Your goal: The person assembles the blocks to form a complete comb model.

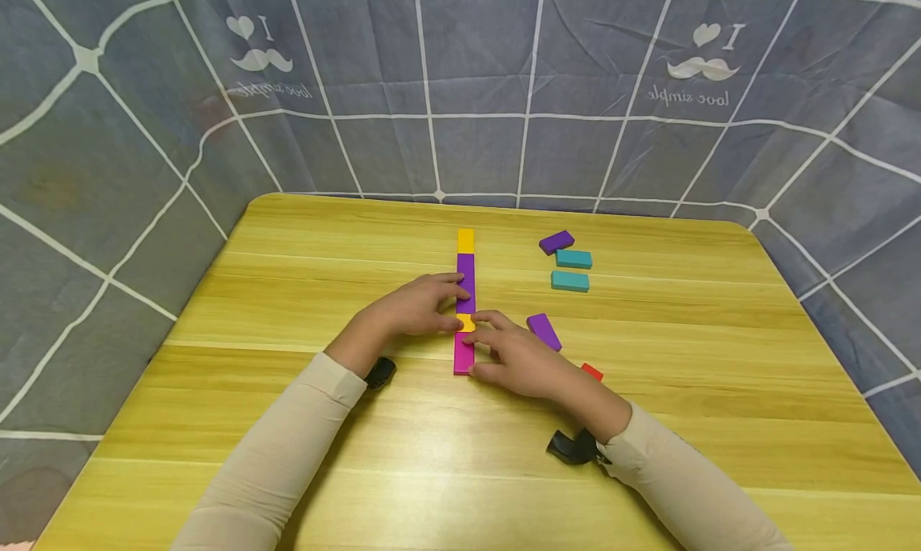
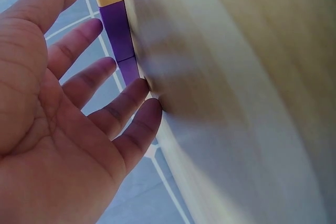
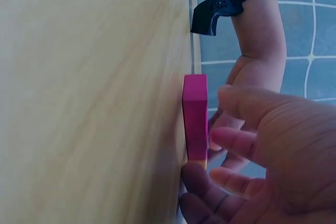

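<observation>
A straight row of flat blocks runs away from me in the head view: a yellow block (image 1: 466, 241) at the far end, purple blocks (image 1: 466, 265), a second yellow block (image 1: 466, 322), then a magenta block (image 1: 464, 362) nearest me. From the left, my left hand (image 1: 420, 305) reaches over the purple blocks with spread fingers, its thumb at the nearer yellow block. My right hand (image 1: 521, 359) comes from the right, its loosely bent fingers at the nearer yellow block and the magenta block (image 3: 196, 121). Neither hand visibly grips a block; fingers partly hide the row.
Right of the row lie a dark purple block (image 1: 557, 242), two teal blocks (image 1: 573, 259) (image 1: 570, 281) and a purple block (image 1: 544, 333). A red block (image 1: 592, 372) is partly hidden by my right forearm. A grey curtain (image 1: 475, 71) hangs behind the wooden table (image 1: 324, 255).
</observation>
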